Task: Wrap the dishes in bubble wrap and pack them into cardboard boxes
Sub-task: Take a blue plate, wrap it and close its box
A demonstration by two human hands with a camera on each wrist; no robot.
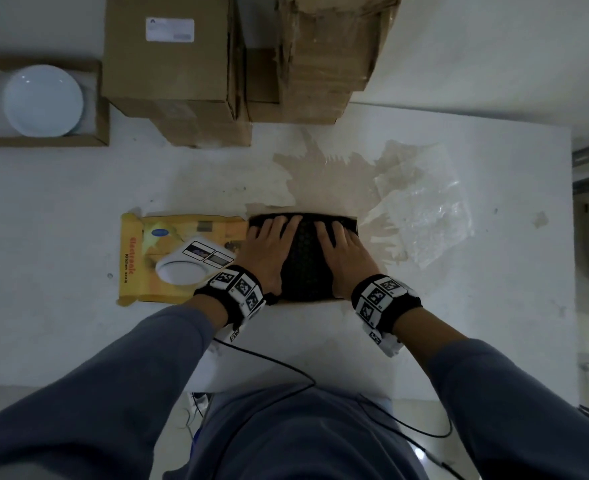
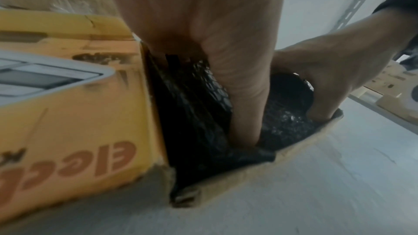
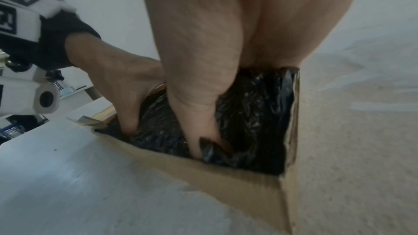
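Hands (image 1: 267,251) (image 1: 341,254) press black bubble-wrapped bundle (image 1: 305,268) down inside open box (image 3: 237,183).

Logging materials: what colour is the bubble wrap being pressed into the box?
Black bubble wrap, its bubble pattern clearest in the head view.

— What does your table (image 1: 78,202) look like?

— It's white, with its top layer peeled to a tan patch (image 1: 320,174) just beyond the yellow kitchen-scale box (image 1: 168,237).

— And what lies on it?

— That yellow box sits flat near you, open at its right end. A sheet of clear plastic wrap (image 1: 424,206) lies to its right. Beyond it stand two brown cardboard boxes: one with a white label (image 1: 168,57), and one wrapped in clear film (image 1: 327,57) beside that. Far left of the yellow box, a shallow carton (image 1: 99,109) holds white plates (image 1: 43,98).
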